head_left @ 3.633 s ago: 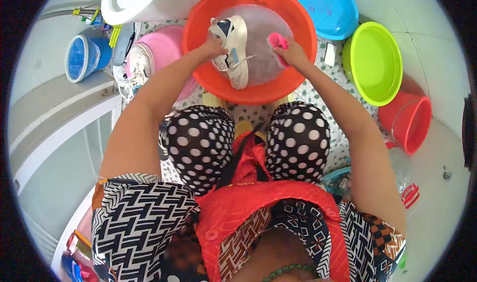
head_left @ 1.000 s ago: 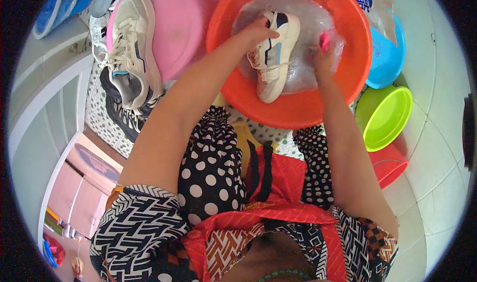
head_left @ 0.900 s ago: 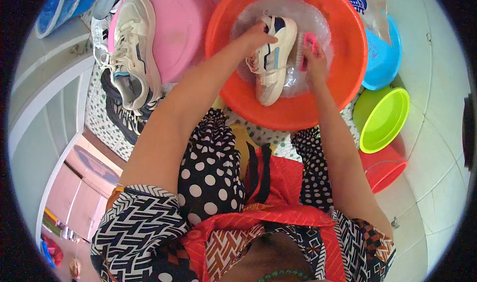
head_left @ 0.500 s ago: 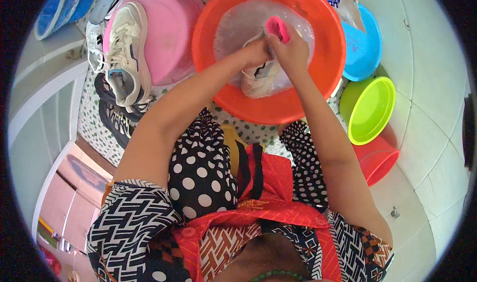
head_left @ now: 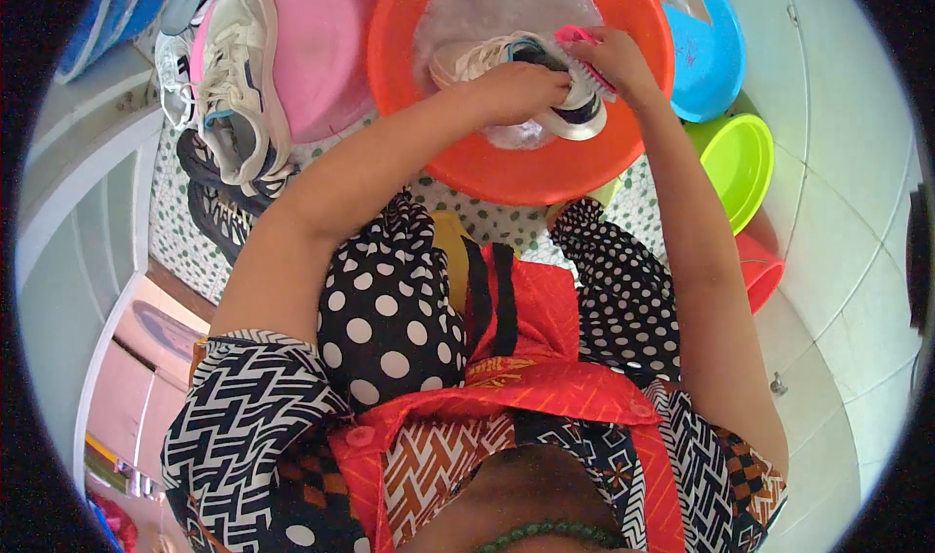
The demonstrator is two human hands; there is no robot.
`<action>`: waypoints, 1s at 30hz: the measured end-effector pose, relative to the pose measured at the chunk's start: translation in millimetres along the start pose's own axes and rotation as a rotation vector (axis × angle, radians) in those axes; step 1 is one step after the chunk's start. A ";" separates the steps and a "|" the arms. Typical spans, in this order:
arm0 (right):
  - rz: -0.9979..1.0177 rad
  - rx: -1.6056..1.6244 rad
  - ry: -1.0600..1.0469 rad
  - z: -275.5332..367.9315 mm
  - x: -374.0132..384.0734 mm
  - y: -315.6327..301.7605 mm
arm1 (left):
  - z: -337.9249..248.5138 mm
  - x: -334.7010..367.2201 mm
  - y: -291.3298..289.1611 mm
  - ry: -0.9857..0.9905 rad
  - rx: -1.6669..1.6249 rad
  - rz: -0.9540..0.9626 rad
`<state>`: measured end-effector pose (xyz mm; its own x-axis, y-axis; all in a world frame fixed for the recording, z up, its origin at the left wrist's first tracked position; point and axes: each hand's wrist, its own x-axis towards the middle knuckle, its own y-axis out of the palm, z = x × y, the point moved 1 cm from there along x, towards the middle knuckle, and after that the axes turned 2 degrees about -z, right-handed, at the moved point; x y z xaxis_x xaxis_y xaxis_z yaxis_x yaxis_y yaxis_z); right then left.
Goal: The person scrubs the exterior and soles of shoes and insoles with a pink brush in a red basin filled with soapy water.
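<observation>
Holding the off-white sneaker at its collar: left hand, fingers curled over the opening. Right hand closed around the pink brush, bristles facing the shoe's heel; can't tell whether they press on it. Sneaker is inside the orange-red basin, toe left, heel toward the right rim, near side. Cloudy water fills the basin's middle. Second sneaker lies along the left edge of the pink basin. Blue basin sits just beside the orange-red one's right rim, green basin nearer.
</observation>
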<state>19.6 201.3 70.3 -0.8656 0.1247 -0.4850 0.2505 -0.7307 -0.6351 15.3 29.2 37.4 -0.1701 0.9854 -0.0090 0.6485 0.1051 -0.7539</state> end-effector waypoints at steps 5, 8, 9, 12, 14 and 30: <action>-0.089 0.739 0.197 -14.2 6.8 20.0 | -2.7 -6.1 1.8 0.001 -0.355 -0.186; -0.102 0.966 0.155 7.3 9.7 29.3 | -7.8 -5.3 -22.5 -0.714 -0.872 0.126; -0.158 1.029 0.122 9.0 15.5 28.9 | -7.4 -7.0 -22.1 -0.692 -0.972 -0.054; -0.361 0.795 0.184 -24.8 36.1 23.0 | -0.7 -13.4 -21.6 -0.761 -1.480 -0.394; -0.621 0.383 0.175 -88.4 46.7 29.6 | 9.2 -12.3 -28.9 -0.725 -1.630 -0.513; -0.400 1.024 -0.077 34.5 -57.4 63.8 | 61.6 -40.6 -58.0 -0.597 -2.146 -0.897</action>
<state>70.3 124.4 78.4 -0.8380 0.4598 -0.2938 -0.5005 -0.8622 0.0783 -61.1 -25.1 41.0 -0.5783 0.5542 -0.5987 -0.1902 0.6220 0.7596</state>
